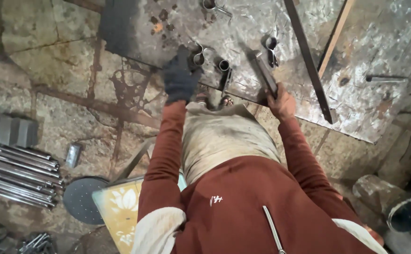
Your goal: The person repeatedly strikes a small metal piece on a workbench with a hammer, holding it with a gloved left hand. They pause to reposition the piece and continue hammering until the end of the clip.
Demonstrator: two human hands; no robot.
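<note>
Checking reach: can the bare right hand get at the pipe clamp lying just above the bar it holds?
Probably yes. The clamp lies on the metal sheet close beyond the right hand, with nothing over it. But that hand's grip is closed on a dark flat bar, so it would have to let go first.

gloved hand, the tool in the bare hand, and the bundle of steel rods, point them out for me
gloved left hand (180, 77), head view, on the back of the dark glove
flat metal tool (264, 74), head view, mid-length of the bar above the grip
steel rods (17, 174), head view, middle of the bundle on the floor
</note>
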